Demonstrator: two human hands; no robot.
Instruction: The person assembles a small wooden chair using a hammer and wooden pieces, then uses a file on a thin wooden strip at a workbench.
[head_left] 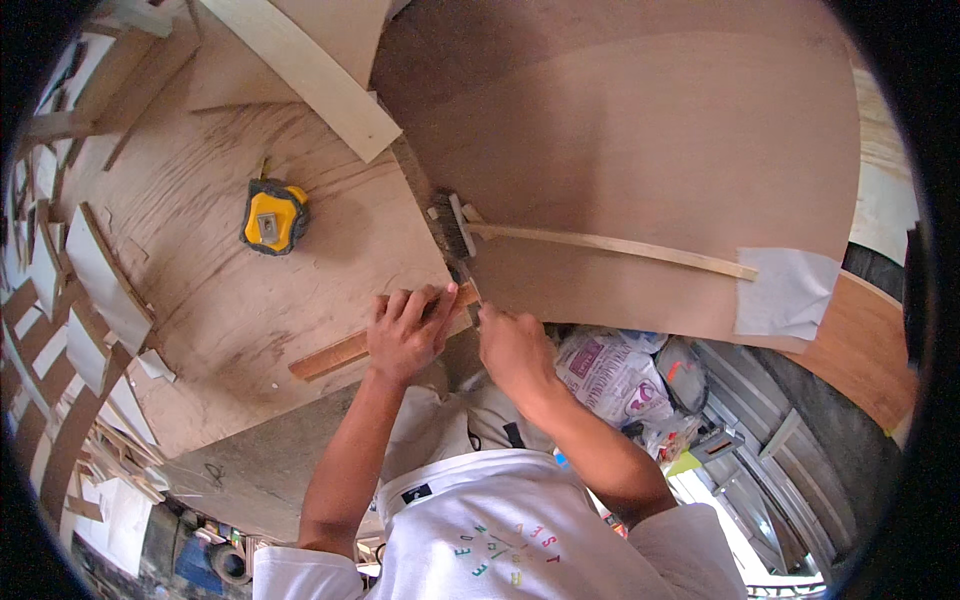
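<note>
My left hand (402, 335) presses a narrow reddish-brown wood strip (328, 358) against the near edge of a plywood sheet (230, 370), fingers bent over it. The strip's right end reaches past the sheet's corner. Just beside that end, my right hand (517, 352) is closed around a slim tool with a thin metal blade (473, 286); the fist hides most of its handle, so its exact kind is unclear. The blade touches or nearly touches the strip's end. Beyond my hands lies a dark-bristled brush (455, 226) with a long pale wooden handle (620, 248).
A yellow and black tape measure (275, 217) rests on the plywood. A pale board (310, 75) lies across its far side. Wood offcuts (105, 290) pile up at left. To the right spreads a large brown panel (680, 140) with a white sheet (790, 295); plastic bags (615, 380) sit below.
</note>
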